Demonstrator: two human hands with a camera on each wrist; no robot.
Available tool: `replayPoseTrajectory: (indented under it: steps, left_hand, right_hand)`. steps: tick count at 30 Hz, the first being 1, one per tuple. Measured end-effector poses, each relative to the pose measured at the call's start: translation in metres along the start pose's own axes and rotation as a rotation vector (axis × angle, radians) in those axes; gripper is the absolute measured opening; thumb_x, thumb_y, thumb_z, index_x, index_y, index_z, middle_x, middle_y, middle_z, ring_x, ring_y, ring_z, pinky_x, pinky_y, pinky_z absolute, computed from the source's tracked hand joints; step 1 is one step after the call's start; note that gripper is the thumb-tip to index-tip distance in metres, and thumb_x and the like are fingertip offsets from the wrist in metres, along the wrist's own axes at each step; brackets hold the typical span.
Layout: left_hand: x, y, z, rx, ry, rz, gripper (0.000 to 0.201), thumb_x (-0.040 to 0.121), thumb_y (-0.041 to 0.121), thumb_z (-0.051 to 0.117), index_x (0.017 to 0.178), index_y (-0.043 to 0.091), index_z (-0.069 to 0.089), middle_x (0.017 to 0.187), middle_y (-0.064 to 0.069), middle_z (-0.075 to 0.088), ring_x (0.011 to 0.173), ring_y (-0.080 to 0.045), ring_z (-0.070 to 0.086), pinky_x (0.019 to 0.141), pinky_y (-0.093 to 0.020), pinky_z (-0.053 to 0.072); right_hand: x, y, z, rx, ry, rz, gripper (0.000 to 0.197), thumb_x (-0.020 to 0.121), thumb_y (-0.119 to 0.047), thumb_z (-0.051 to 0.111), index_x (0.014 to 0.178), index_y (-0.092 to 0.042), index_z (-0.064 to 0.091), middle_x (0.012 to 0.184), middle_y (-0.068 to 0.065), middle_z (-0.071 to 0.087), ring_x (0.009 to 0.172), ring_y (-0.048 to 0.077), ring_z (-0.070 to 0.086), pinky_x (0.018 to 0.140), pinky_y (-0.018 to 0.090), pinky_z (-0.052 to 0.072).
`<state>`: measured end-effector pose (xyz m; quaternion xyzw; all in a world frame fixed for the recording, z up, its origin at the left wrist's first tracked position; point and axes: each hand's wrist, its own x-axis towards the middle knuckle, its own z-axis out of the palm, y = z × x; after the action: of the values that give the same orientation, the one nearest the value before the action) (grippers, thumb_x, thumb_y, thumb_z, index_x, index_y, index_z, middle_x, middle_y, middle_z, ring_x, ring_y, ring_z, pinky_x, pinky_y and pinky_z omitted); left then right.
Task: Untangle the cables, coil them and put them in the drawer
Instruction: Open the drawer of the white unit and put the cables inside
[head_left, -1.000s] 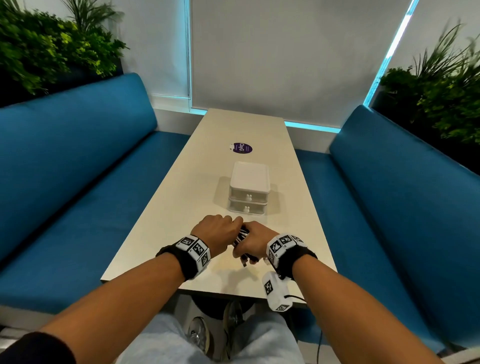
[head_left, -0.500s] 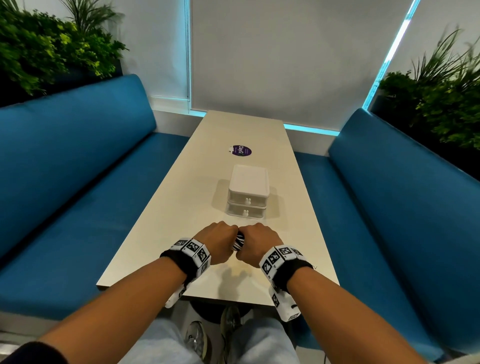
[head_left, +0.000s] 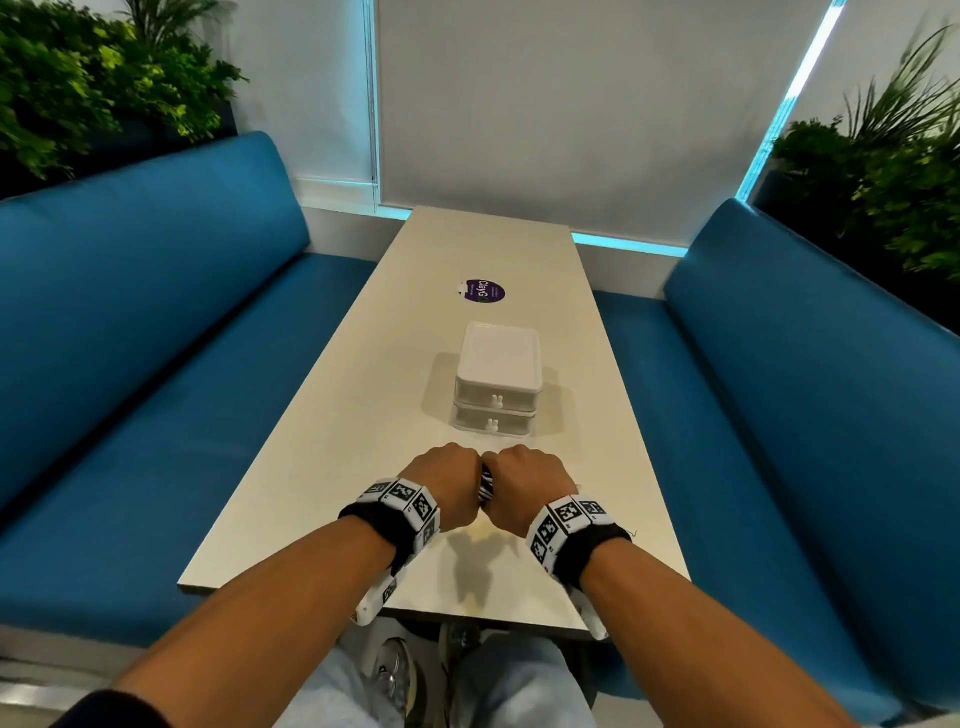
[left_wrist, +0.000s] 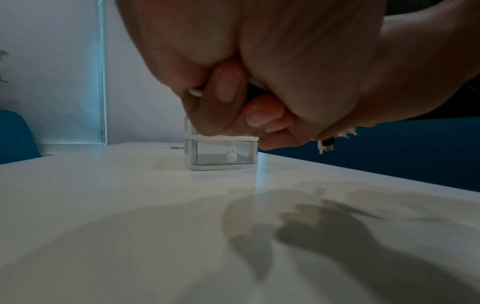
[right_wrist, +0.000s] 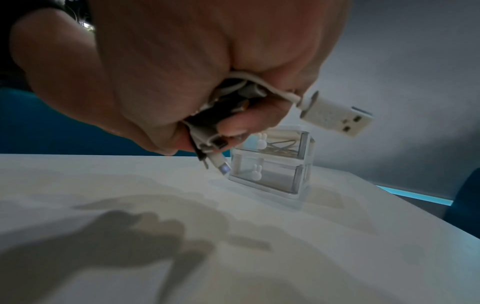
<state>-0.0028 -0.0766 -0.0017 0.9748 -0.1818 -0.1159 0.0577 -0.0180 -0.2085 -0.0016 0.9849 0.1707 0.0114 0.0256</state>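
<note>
White and black cables (right_wrist: 233, 107) are sitting bunched between your two fists, above the near part of the counter (head_left: 322, 467). You are curling the fingers (left_wrist: 226, 86) of your left hand (head_left: 447, 486) tightly around the bundle, and your right hand (head_left: 527, 488) is gripping it likewise. A white USB plug (right_wrist: 335, 115) is sticking out past your right hand. Just beyond your hands, the two-drawer box (head_left: 498, 384) is standing with both drawers pushed in; the upper drawer (right_wrist: 280, 144) is holding a coiled cable.
</note>
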Motion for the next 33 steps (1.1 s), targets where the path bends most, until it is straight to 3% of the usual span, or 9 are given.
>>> replayPoseTrajectory:
  steps: [3,8,12,14,16,18,22,28,33]
  left_hand:
    - [0.009,-0.003,-0.004,0.011,0.030,0.018,0.008,0.082,0.014,0.053,0.078,0.019,0.057,0.076,-0.001,0.061,0.065,-0.022,0.058,0.059,-0.029,0.045]
    - [0.034,-0.018,-0.022,-0.180,0.191,0.091,0.027,0.082,0.021,0.061,0.108,0.018,0.055,0.099,-0.007,0.067,0.086,-0.031,0.065,0.069,-0.034,0.051]
    - [0.064,-0.052,-0.023,-0.366,0.335,-0.248,0.060,0.082,0.035,0.068,0.128,0.013,0.037,0.109,-0.010,0.064,0.095,-0.036,0.064,0.080,-0.042,0.054]
    - [0.071,-0.061,-0.013,-0.350,0.265,-0.364,0.046,0.089,0.041,0.061,0.123,0.013,0.048,0.116,-0.012,0.060,0.100,-0.035,0.061,0.080,-0.036,0.050]
    - [0.075,-0.061,0.002,-0.287,0.168,-0.352,0.035,0.093,0.044,0.055,0.110,0.014,0.060,0.114,-0.012,0.062,0.091,-0.033,0.060,0.075,-0.033,0.046]
    - [0.075,-0.056,0.017,-0.265,0.121,-0.327,0.033,0.095,0.044,0.052,0.105,0.015,0.064,0.110,-0.011,0.064,0.086,-0.032,0.059,0.073,-0.033,0.047]
    - [0.074,-0.042,0.038,-0.268,0.141,-0.274,0.036,0.096,0.046,0.049,0.111,0.016,0.064,0.111,-0.009,0.065,0.098,-0.030,0.063,0.083,-0.037,0.053]
    - [0.068,-0.014,0.043,-0.198,0.176,-0.278,0.051,0.096,0.059,0.039,0.096,0.014,0.062,0.098,-0.007,0.066,0.086,-0.026,0.064,0.077,-0.035,0.054]
    - [0.062,0.001,0.044,-0.122,0.210,-0.284,0.047,0.098,0.055,0.038,0.111,0.016,0.060,0.107,-0.006,0.065,0.094,-0.026,0.065,0.076,-0.033,0.051]
  right_hand:
    - [0.010,0.006,0.000,0.026,0.020,-0.001,0.013,0.083,-0.028,0.055,0.095,-0.021,0.057,0.086,0.001,0.064,0.070,0.026,0.058,0.059,0.031,0.041]
    - [0.033,0.027,-0.016,0.057,0.127,0.049,0.019,0.084,-0.028,0.057,0.102,-0.024,0.057,0.095,-0.001,0.065,0.083,0.027,0.066,0.065,0.035,0.051]
    - [0.058,0.050,-0.029,0.149,0.251,0.218,0.020,0.083,-0.032,0.060,0.098,-0.021,0.053,0.093,-0.001,0.058,0.079,0.027,0.062,0.064,0.036,0.051]
    - [0.072,0.057,-0.032,0.196,0.269,0.215,0.024,0.081,-0.032,0.064,0.100,-0.022,0.054,0.100,-0.003,0.057,0.081,0.026,0.061,0.064,0.034,0.049]
    - [0.083,0.059,-0.031,0.190,0.194,0.172,0.025,0.079,-0.028,0.064,0.102,-0.024,0.056,0.106,-0.005,0.060,0.085,0.025,0.062,0.066,0.033,0.047]
    - [0.086,0.058,-0.024,0.182,0.124,0.162,0.021,0.077,-0.024,0.061,0.097,-0.026,0.057,0.098,-0.003,0.064,0.083,0.026,0.062,0.066,0.032,0.048]
    - [0.080,0.053,-0.014,0.192,0.165,0.151,0.016,0.078,-0.025,0.061,0.094,-0.023,0.057,0.092,-0.002,0.062,0.081,0.026,0.061,0.064,0.033,0.047]
    - [0.061,0.049,-0.021,0.242,0.214,0.143,0.014,0.079,-0.027,0.063,0.090,-0.022,0.055,0.089,-0.003,0.061,0.079,0.026,0.059,0.063,0.034,0.049]
    - [0.050,0.037,-0.011,0.220,0.232,0.136,0.021,0.078,-0.030,0.066,0.091,-0.022,0.052,0.093,-0.004,0.058,0.080,0.024,0.059,0.060,0.032,0.042]
